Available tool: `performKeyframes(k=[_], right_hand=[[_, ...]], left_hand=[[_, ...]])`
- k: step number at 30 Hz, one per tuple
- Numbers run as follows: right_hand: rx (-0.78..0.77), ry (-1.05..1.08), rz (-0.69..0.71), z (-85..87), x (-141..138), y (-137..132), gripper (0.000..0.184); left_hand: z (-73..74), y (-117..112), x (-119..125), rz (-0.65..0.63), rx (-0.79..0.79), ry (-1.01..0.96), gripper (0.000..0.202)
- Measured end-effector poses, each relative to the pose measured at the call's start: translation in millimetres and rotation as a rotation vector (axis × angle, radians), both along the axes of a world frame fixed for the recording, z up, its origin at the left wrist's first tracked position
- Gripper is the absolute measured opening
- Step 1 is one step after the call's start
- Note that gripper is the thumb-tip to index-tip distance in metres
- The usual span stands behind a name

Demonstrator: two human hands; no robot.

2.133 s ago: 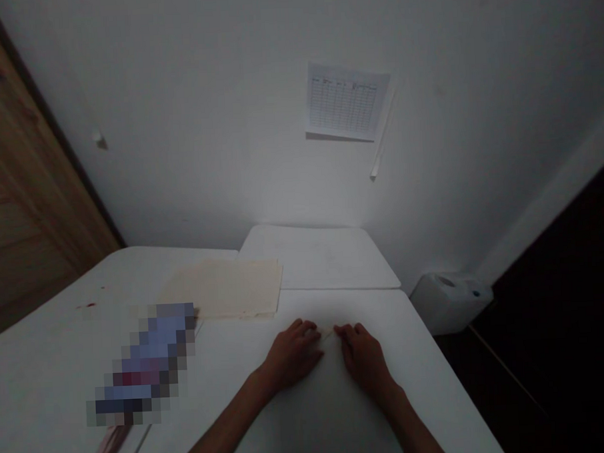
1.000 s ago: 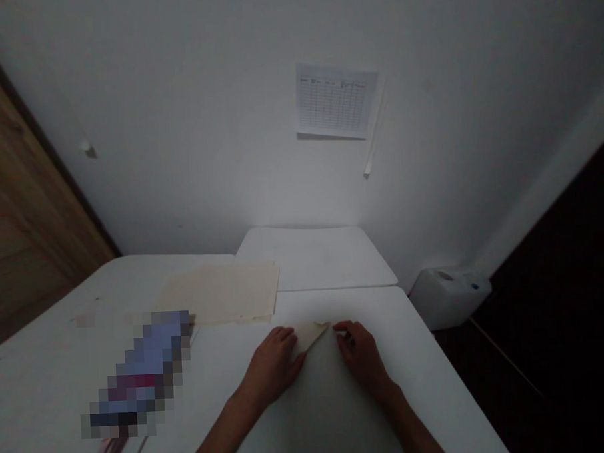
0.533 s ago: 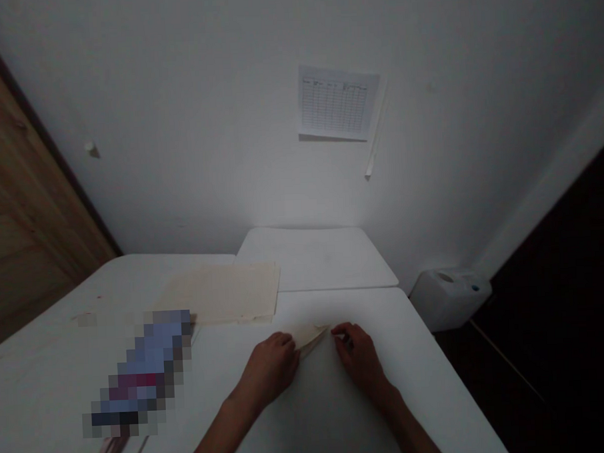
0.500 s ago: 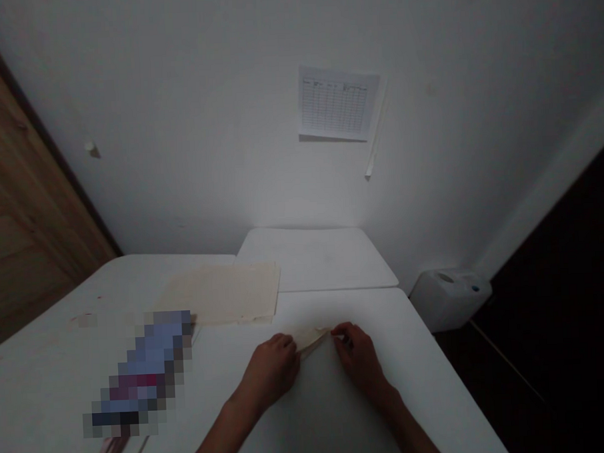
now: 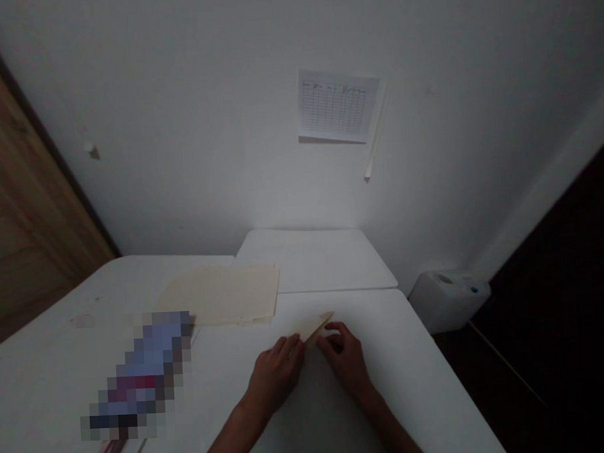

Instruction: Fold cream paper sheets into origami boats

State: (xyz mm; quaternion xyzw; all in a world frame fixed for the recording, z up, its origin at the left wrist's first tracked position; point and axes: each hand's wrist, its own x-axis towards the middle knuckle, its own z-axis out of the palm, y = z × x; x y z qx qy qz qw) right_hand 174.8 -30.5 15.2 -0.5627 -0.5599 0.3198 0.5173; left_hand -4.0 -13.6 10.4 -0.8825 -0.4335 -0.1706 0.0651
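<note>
A small cream sheet of paper (image 5: pixel 314 326), folded to a narrow pointed shape, lies on the white table (image 5: pixel 239 389) just ahead of my hands. My left hand (image 5: pixel 277 374) rests on its near left end with fingers pressed together on it. My right hand (image 5: pixel 344 357) is curled, fingertips pinching the paper's right edge. The paper's pointed tip sticks out toward the far right.
A stack of cream sheets (image 5: pixel 225 294) lies behind my hands, to the left. A blurred-out object (image 5: pixel 138 374) sits on the table's left. A second white tabletop (image 5: pixel 316 259) meets the wall. A white canister (image 5: pixel 448 297) stands on the floor at right. A printed sheet (image 5: pixel 337 105) hangs on the wall.
The paper's flap has been folded flatter and narrower. Both hands have drawn closer together and slid toward me along the fold; the tip now points up to the right.
</note>
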Motion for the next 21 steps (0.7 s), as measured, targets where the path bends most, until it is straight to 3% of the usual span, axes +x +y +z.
performKeyframes(k=[15,19,21], right_hand=[[-0.011,-0.033,-0.023,1.4,-15.6,0.9,0.024],[0.012,-0.059,-0.107,3.5,-16.1,0.5,0.022],[0.048,-0.086,-0.144,5.3,-15.5,0.0,0.021]], left_hand=[[-19.9,1.4,2.2,-0.082,0.087,-0.144,0.026],[-17.4,1.0,4.4,-0.039,0.151,-0.245,0.020],[-11.1,-0.3,6.5,0.012,0.111,-0.332,0.018]])
